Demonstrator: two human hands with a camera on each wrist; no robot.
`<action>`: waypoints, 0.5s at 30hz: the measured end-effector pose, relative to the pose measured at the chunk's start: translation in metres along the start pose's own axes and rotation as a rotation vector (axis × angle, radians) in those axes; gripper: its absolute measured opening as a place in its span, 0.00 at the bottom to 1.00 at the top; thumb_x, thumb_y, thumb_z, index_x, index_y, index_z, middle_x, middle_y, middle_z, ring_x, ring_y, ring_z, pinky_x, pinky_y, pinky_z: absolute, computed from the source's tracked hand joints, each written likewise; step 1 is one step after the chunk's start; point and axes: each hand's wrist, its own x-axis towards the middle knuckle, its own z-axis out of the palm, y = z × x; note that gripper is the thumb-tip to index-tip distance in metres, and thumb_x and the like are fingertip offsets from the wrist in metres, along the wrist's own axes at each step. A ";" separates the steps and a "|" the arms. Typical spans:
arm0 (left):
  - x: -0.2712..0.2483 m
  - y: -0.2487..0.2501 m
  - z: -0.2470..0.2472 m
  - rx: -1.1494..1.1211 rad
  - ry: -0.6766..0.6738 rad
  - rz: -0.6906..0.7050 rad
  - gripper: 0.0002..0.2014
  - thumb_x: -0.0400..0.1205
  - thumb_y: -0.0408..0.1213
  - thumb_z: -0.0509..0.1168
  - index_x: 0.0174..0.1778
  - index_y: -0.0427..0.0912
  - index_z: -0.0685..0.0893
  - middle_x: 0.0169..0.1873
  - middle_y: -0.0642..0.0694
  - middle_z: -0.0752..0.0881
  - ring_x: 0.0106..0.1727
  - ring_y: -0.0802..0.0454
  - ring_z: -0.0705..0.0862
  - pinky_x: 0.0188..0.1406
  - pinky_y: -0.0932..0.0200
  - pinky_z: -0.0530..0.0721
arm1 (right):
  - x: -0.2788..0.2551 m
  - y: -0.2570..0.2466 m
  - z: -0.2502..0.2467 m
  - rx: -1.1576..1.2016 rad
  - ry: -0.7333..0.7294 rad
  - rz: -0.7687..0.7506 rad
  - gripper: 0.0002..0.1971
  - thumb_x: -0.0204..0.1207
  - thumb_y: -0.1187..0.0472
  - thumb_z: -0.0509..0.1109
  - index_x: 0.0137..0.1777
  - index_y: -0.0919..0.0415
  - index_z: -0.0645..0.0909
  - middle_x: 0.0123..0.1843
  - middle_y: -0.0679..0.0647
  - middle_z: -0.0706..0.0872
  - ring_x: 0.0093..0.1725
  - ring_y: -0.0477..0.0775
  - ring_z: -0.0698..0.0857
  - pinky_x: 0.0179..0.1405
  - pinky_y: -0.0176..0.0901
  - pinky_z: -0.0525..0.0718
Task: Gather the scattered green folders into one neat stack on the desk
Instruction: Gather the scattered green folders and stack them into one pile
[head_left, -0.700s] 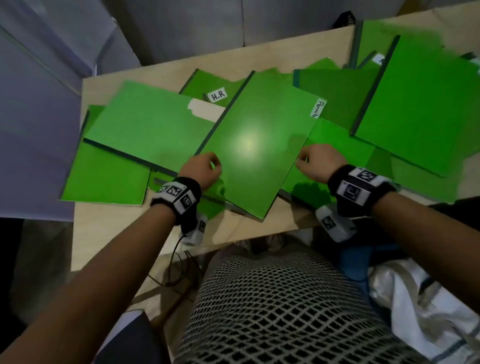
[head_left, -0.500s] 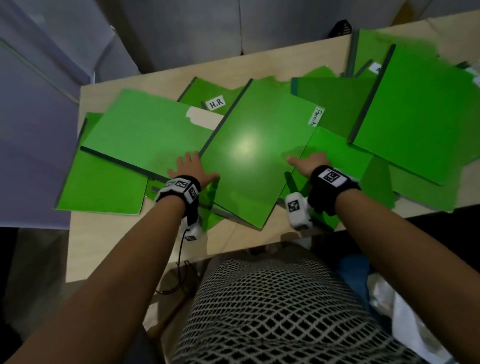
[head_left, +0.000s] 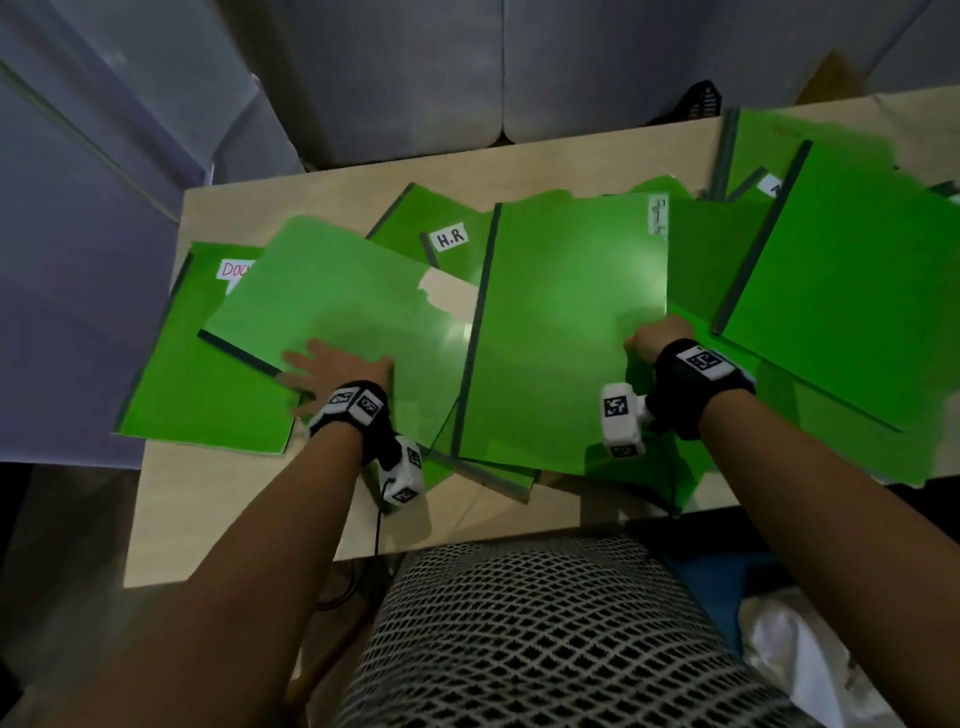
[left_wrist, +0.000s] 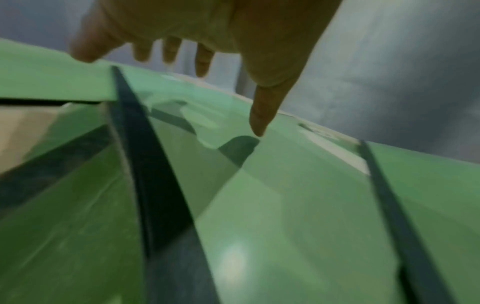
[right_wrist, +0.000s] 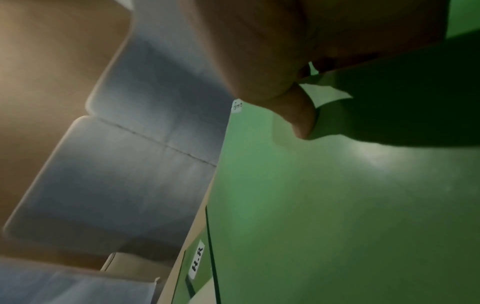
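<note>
The green folders (head_left: 831, 270) lay scattered and overlapping across the desk (head_left: 218, 499). The left hand (head_left: 337, 371) rested flat, fingers (left_wrist: 170, 50) spread and straight, on the tilted left folder (head_left: 332, 301), which overlapped a folder labelled "DOC" (head_left: 208, 395). The right hand (head_left: 655, 340) pinched the right edge of the centre folder (head_left: 566, 322), thumb (right_wrist: 298, 115) on its top face and fingers curled underneath. A folder labelled "H.R" (head_left: 451, 240) lay behind, partly covered.

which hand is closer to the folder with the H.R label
Left. The left hand lies on the folder overlapping the H.R folder; the right hand grips the middle folder's far edge.
</note>
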 end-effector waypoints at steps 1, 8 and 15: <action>0.004 -0.005 -0.001 -0.014 -0.041 -0.072 0.58 0.72 0.61 0.71 0.85 0.38 0.44 0.85 0.34 0.42 0.85 0.30 0.44 0.78 0.27 0.54 | 0.006 -0.002 -0.004 -0.014 0.043 -0.013 0.20 0.80 0.64 0.64 0.71 0.70 0.75 0.71 0.66 0.79 0.71 0.65 0.78 0.65 0.49 0.77; 0.002 -0.014 0.022 0.265 -0.166 0.188 0.66 0.65 0.73 0.66 0.85 0.39 0.38 0.85 0.40 0.37 0.85 0.33 0.39 0.76 0.22 0.45 | 0.016 -0.027 -0.037 0.094 0.041 -0.155 0.29 0.79 0.70 0.65 0.79 0.69 0.62 0.78 0.67 0.70 0.75 0.68 0.71 0.73 0.56 0.71; -0.033 -0.004 0.044 0.264 -0.183 0.531 0.56 0.66 0.67 0.72 0.85 0.49 0.53 0.85 0.37 0.49 0.84 0.34 0.52 0.80 0.35 0.55 | 0.022 -0.006 -0.014 -0.040 0.039 -0.074 0.26 0.79 0.68 0.66 0.75 0.70 0.64 0.71 0.69 0.76 0.70 0.70 0.77 0.64 0.55 0.76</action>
